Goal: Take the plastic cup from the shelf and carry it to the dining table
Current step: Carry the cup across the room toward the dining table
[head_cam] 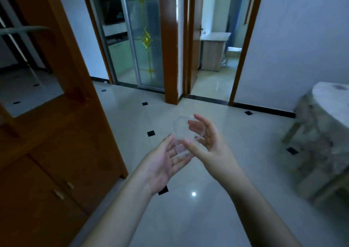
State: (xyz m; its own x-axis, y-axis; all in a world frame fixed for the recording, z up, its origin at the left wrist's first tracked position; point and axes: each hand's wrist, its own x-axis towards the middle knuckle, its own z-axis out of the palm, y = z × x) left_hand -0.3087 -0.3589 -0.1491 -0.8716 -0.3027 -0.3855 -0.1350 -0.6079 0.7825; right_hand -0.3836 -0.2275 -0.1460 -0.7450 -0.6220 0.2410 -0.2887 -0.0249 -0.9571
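A clear plastic cup (180,131) is held in mid-air over the floor, its round rim tilted toward me. My left hand (162,163) cups it from below and the left, palm up, fingertips on its base. My right hand (205,139) wraps its right side, thumb and fingers along the rim. The wooden shelf unit (56,125) stands at the left. The dining table (328,103), covered in a pale marbled cloth, is at the right edge, well apart from the cup.
Glossy pale floor tiles (198,218) with small black insets lie below. Ahead are a glass sliding door (139,38) into a kitchen, a wooden pillar (169,44) and an open doorway (217,48) to a room with a desk.
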